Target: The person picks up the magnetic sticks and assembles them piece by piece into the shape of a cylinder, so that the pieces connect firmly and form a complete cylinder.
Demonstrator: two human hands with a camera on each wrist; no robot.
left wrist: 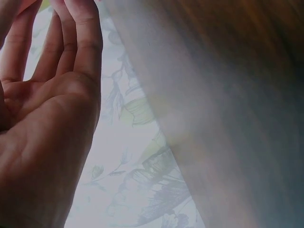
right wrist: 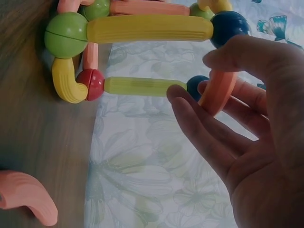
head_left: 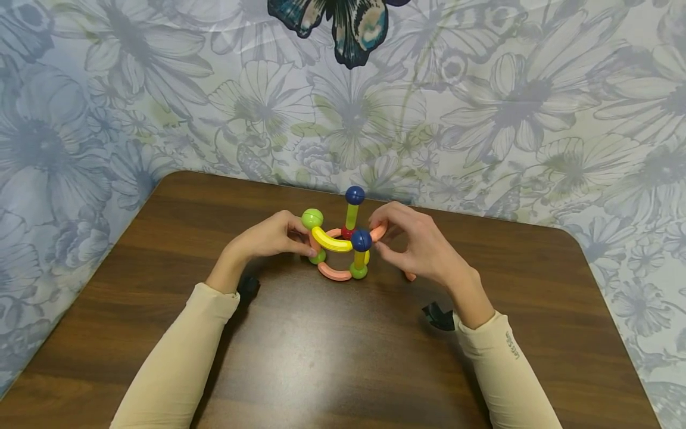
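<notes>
A frame of ridged rods and smooth balls stands on the table. My left hand [head_left: 270,237] pinches its left upright, an orange rod [head_left: 315,242] between an upper green ball [head_left: 312,218] and a lower green ball [head_left: 317,257]. My right hand [head_left: 415,241] grips a curved orange rod [right wrist: 221,92] between thumb and fingers. One end of this rod meets the front blue ball [right wrist: 230,29]; its other end is near the back blue ball [right wrist: 194,87], and I cannot tell whether they touch. A curved yellow rod [head_left: 332,242] spans the front top. In the left wrist view, the fingertips are cut off.
A loose curved orange rod [right wrist: 28,190] lies on the wooden table [head_left: 321,357], partly hidden behind my right hand in the head view. The flower-patterned wall [head_left: 257,119] rises behind the table's back edge. Dark straps [head_left: 438,316] sit near both wrists.
</notes>
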